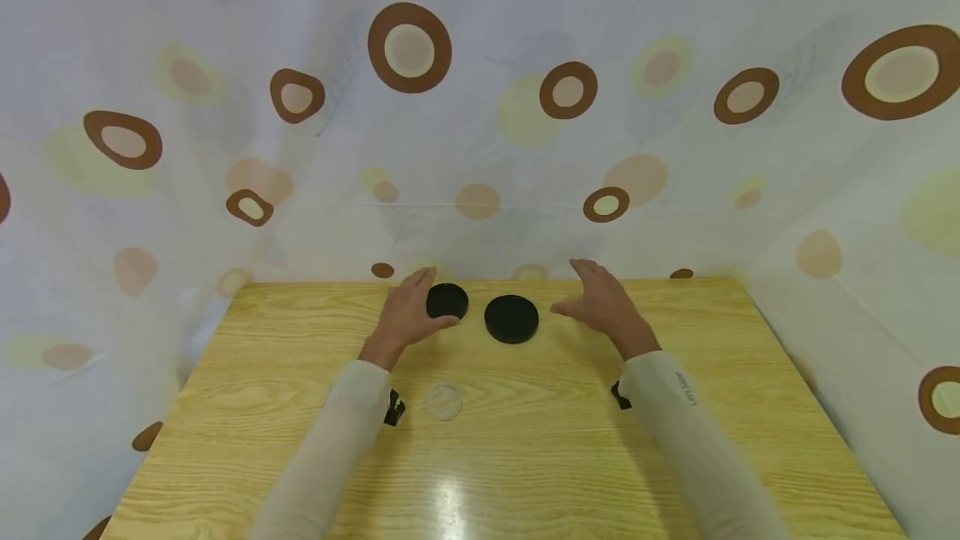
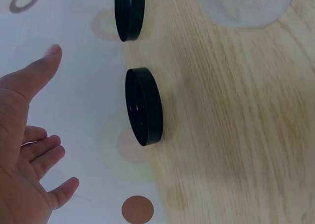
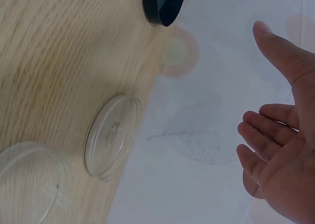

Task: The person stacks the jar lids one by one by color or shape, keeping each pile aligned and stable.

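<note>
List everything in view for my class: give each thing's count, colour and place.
Black round lids: two, black, side by side near the table's far edge.
Clear petri dishes: at least two, transparent; two in the right wrist view and one, possibly a third, between the forearms in the head view.
Wood-grain table: one, yellow-brown, under the lids.
Patterned cloth: count unclear, white with brown, yellow and peach spots, behind and beside the table.
Black wrist fittings: two, black, one at each cuff.
Sleeves: two, off-white, on the forearms.
Left hand: one, bare, by the left lid.
Right hand: one, bare, right of the lids.
</note>
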Action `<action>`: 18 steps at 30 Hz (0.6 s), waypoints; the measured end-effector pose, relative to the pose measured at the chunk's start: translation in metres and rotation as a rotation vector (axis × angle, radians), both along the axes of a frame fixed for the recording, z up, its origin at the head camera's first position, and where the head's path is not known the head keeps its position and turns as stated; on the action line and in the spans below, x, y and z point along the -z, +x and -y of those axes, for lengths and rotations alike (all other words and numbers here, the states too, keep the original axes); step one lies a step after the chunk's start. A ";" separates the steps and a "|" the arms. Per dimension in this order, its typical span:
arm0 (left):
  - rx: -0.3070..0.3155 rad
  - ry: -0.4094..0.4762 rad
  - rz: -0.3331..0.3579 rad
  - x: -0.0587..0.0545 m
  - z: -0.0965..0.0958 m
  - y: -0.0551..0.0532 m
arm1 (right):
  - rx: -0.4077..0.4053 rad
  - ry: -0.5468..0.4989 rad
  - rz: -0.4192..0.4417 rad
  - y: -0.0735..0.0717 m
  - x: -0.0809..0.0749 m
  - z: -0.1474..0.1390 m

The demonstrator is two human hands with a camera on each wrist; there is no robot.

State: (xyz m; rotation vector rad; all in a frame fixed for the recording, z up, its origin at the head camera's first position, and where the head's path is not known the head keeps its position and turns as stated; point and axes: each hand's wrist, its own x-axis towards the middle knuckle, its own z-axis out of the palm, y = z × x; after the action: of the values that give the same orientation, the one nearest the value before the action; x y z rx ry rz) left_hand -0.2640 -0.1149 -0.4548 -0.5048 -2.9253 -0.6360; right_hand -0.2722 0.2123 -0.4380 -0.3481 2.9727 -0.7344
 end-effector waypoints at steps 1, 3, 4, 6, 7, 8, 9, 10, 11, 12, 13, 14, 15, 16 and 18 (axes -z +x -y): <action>0.000 -0.007 0.002 0.001 -0.001 -0.001 | -0.001 -0.004 0.009 0.000 0.001 0.002; -0.010 -0.029 0.010 0.005 -0.003 -0.002 | -0.009 -0.011 0.019 -0.001 0.003 0.006; -0.017 -0.038 0.014 0.005 -0.004 -0.002 | -0.015 -0.009 0.022 -0.001 0.004 0.009; -0.028 -0.046 0.030 0.008 -0.005 -0.003 | -0.025 -0.005 0.029 -0.002 0.005 0.012; -0.030 -0.048 0.038 0.009 -0.006 -0.004 | -0.028 -0.001 0.032 -0.003 0.006 0.014; -0.030 -0.047 0.050 0.009 -0.007 -0.004 | -0.033 0.005 0.036 -0.003 0.007 0.015; -0.029 -0.045 0.061 0.010 -0.009 -0.005 | -0.035 0.012 0.042 -0.004 0.008 0.016; -0.023 -0.038 0.072 0.011 -0.010 -0.005 | -0.036 0.014 0.049 -0.004 0.009 0.017; -0.016 -0.036 0.078 0.012 -0.012 -0.005 | -0.037 0.015 0.056 -0.004 0.010 0.018; -0.009 -0.033 0.083 0.014 -0.015 -0.006 | -0.038 0.015 0.062 -0.004 0.011 0.019; -0.005 -0.032 0.089 0.015 -0.017 -0.006 | -0.040 0.014 0.065 -0.004 0.012 0.020; -0.001 -0.028 0.092 0.017 -0.019 -0.006 | -0.040 0.009 0.072 -0.004 0.013 0.021; 0.002 -0.020 0.097 0.018 -0.021 -0.007 | -0.041 0.003 0.075 -0.004 0.014 0.021; 0.004 -0.014 0.101 0.020 -0.023 -0.007 | -0.043 -0.001 0.079 -0.004 0.015 0.022; 0.007 -0.003 0.109 0.023 -0.027 -0.007 | -0.051 0.004 0.087 -0.004 0.018 0.024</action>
State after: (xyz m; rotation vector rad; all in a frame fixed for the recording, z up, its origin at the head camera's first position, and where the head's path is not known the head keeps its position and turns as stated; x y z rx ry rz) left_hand -0.2706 -0.0876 -0.4778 -0.4957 -3.0274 -0.6813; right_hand -0.2761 0.1883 -0.4560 -0.3804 2.8719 -0.7184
